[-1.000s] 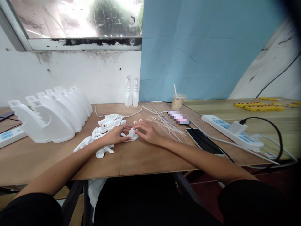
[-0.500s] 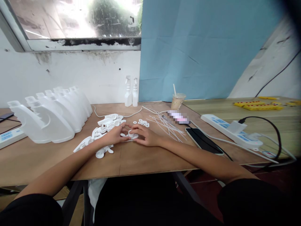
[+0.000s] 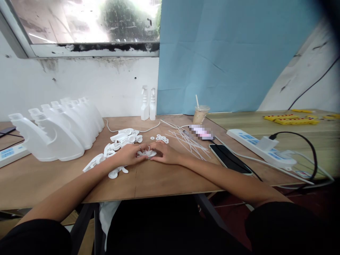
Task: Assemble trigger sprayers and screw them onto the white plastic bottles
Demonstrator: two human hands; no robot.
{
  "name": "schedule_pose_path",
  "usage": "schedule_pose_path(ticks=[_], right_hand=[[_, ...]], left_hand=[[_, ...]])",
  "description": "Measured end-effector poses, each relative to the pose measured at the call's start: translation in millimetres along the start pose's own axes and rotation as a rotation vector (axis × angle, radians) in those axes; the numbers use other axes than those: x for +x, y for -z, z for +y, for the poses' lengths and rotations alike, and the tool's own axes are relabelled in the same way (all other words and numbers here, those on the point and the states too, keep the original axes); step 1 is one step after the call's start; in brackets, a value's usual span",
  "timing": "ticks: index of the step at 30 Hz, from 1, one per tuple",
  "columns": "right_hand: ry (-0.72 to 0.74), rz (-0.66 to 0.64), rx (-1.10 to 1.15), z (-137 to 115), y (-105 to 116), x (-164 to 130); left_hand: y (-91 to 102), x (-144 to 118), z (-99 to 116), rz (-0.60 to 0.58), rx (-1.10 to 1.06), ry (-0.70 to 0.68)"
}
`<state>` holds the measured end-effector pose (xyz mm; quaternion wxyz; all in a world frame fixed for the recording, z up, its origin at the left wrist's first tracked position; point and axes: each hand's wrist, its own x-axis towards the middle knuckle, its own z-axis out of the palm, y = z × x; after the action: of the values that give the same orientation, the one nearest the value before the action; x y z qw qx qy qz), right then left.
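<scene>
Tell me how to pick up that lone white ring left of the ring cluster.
I'd pinch the white ring from above, across the near and far edges of its rim: it seems to lie flat, leaving little side to grip; the ring cluster sits to its right, the loose white parts to its left.

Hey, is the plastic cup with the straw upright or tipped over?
Upright: the cup stands with its lid uppermost and the straw sticking up out of it.
</scene>
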<state>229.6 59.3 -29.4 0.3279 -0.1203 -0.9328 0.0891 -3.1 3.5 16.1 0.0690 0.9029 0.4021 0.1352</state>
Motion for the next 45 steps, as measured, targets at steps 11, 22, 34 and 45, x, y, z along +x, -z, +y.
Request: schedule_pose_path(ticks=[11,22,34,45], right_hand=[[0.023,0.077,0.028,0,-2,-3],[0.053,0.056,0.034,-5,0,-2],[-0.139,-0.013,-0.11,-33,4,5],[-0.422,0.12,0.099,15,37,6]], left_hand=[[-6.5,-1,-5,0.021,0.055,-0.01],[-5.4,0,-1,0.015,0.004,-0.004],[-9.6,3,-1,0.07,0.011,-0.046],[-12.3,5,-5,0.026,-0.089,0.045]])
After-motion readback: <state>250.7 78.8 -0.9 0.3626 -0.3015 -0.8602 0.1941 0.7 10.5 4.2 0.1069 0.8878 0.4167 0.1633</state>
